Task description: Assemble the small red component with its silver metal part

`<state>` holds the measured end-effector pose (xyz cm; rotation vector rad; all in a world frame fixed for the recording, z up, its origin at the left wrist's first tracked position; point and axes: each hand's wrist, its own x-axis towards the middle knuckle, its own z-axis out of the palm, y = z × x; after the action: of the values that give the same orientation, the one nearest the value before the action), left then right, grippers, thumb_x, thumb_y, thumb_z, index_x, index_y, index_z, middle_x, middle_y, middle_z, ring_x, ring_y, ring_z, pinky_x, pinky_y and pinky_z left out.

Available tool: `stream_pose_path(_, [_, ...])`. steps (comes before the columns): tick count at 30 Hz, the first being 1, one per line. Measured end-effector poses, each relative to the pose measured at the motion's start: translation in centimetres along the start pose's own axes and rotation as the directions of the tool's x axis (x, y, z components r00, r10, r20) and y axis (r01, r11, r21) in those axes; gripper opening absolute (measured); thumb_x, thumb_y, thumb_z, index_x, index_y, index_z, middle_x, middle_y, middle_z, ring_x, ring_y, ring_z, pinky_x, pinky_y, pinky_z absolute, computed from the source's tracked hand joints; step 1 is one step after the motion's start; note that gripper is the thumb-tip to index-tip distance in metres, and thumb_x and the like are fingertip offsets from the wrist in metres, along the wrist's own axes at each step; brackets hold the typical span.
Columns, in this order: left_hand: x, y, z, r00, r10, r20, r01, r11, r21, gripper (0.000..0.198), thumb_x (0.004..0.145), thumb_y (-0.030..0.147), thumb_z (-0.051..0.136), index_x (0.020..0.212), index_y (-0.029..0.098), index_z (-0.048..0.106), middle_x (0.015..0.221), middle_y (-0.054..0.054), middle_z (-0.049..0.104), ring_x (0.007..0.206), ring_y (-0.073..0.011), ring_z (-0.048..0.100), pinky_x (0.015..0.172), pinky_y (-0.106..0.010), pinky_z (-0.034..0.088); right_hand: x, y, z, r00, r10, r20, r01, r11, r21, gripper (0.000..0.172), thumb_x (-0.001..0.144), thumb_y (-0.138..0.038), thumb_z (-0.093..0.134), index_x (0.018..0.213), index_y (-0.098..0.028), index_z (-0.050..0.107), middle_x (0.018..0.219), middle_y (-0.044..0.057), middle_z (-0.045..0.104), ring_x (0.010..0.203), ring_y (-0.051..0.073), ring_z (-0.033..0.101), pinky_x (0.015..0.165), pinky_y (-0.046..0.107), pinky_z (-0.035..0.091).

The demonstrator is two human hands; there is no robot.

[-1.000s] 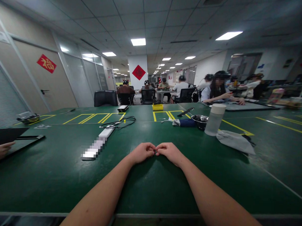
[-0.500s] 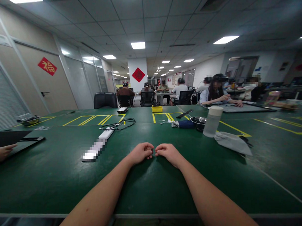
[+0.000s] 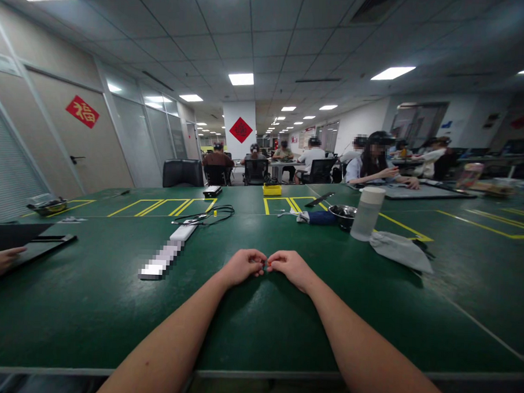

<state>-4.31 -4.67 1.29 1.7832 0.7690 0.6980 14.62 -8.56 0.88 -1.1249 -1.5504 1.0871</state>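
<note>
Over the middle of the green table (image 3: 273, 330), my left hand (image 3: 247, 262) and my right hand (image 3: 288, 266) meet almost fingertip to fingertip. The fingers of both hands are curled and pinched. Something tiny and dark shows between the fingertips, too small to name. To the left of my hands lie a white power bank (image 3: 183, 232) and a black cable (image 3: 220, 213), with a blurred-out flat thing (image 3: 160, 260) in front of them.
Right of my hands stand a frosted bottle (image 3: 367, 215), a metal bowl (image 3: 343, 216), a blue pouch (image 3: 323, 217) and a grey pouch (image 3: 401, 253). Another person's hand (image 3: 2, 257) rests by a black board (image 3: 51, 251) at left. Across the table, a person (image 3: 376, 161) sits at work.
My hands have come slightly closer, so their fingertips now nearly touch. The view has shifted a little; the things on the table lie as before.
</note>
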Motion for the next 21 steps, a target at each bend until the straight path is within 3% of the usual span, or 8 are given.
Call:
stream_pose_path(8, [-0.04,-0.26,-0.01,1.0,0.006,0.009,-0.006,1.0,0.029,0.026,0.075,0.024,0.06,0.098,0.012,0.065,0.072,-0.004,0.067,0.064,-0.0125,0.062,0.064,-0.025,0.048,-0.24,-0.15,0.09,1.0,0.007,0.005,-0.007,0.999,0.031,0.017,0.068,-0.016,0.058,0.081,-0.012,0.068,0.073,0.005,0.071,0.074,0.018,0.068,0.077,0.03,0.049])
stream_pose_path(14, [-0.12,0.12,0.11,0.999,0.027,-0.02,-0.025,0.995,0.099,0.025,0.072,0.021,0.062,0.095,0.012,0.063,0.074,-0.003,0.066,0.058,-0.0103,0.058,0.055,-0.021,0.045,-0.33,-0.44,0.18,1.0,-0.002,0.005,0.002,1.0,-0.018,0.015,0.068,-0.016,0.06,0.08,-0.013,0.068,0.068,0.004,0.069,0.068,0.016,0.065,0.071,0.027,0.048])
stream_pose_path(21, [0.23,-0.23,0.05,0.999,-0.025,-0.035,0.025,1.0,-0.001,0.021,0.074,0.014,0.056,0.094,0.011,0.06,0.073,-0.006,0.068,0.063,-0.0115,0.063,0.061,-0.023,0.049,-0.27,-0.29,0.0,1.0,0.012,-0.012,-0.013,0.999,-0.032,0.015,0.067,-0.019,0.062,0.08,-0.013,0.066,0.067,0.003,0.069,0.067,0.016,0.065,0.066,0.025,0.047])
